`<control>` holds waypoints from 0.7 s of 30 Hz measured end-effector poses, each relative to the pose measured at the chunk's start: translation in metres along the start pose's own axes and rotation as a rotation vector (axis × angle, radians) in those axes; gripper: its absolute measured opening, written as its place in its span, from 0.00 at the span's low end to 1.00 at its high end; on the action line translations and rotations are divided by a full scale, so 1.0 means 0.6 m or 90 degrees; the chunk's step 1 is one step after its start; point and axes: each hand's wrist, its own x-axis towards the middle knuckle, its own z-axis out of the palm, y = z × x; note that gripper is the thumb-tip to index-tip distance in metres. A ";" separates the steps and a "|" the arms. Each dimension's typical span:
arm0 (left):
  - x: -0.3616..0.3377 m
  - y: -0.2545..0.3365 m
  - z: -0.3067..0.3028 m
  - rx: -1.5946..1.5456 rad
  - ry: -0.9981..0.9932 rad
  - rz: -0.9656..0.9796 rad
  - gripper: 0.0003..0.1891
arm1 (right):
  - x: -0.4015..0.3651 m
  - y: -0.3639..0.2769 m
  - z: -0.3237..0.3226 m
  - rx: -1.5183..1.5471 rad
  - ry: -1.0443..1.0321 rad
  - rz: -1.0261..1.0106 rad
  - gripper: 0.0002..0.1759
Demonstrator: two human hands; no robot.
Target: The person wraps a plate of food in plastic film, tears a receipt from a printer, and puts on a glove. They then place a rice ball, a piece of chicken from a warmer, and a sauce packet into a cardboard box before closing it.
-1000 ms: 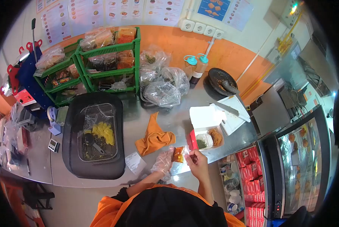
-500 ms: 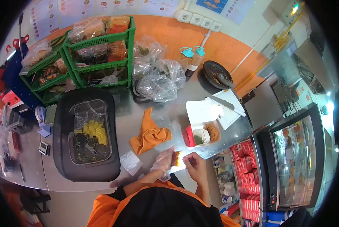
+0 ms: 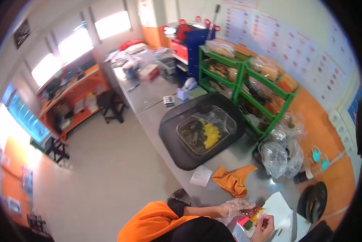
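My left hand [image 3: 228, 210], in a clear plastic glove, grips a small sachet of dark red-brown sauce [image 3: 250, 212]. Close to the sachet's right end is my bare right hand [image 3: 263, 228], its fingers pinched together; what they hold, if anything, is too small to make out. Under both hands stands the white and red takeaway box [image 3: 278, 211] with its lid raised; the hands hide most of its inside. An orange cloth [image 3: 233, 180] lies beyond the left hand, beside a paper receipt [image 3: 200, 176].
A black tray [image 3: 171, 143] carries a clear container [image 3: 188, 147] with yellow food. Behind are green racks [image 3: 265, 103] of packets, plastic bags [image 3: 280, 159] and a dark mortar [image 3: 315, 199]. The steel table's left edge borders the floor [image 3: 108, 181]; black stools [image 3: 110, 105] stand beyond.
The view has swung left, bringing the floor, windows and orange shelf into sight. My hands, with the sachet still in the left, have moved from the table's front edge to the box.
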 end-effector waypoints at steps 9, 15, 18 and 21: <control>-0.038 0.028 0.040 -0.237 0.332 -0.467 0.17 | 0.030 0.045 -0.018 0.182 -0.319 -0.017 0.13; -0.117 -0.110 0.045 -0.184 0.299 -0.380 0.20 | 0.011 0.036 -0.041 0.157 -0.259 -0.028 0.06; -0.042 0.045 0.109 -0.064 0.295 -0.339 0.24 | -0.006 0.052 -0.059 0.233 -0.202 -0.018 0.05; -0.003 0.072 0.131 -0.118 0.203 -0.509 0.24 | -0.012 0.028 -0.112 0.237 -0.215 0.012 0.05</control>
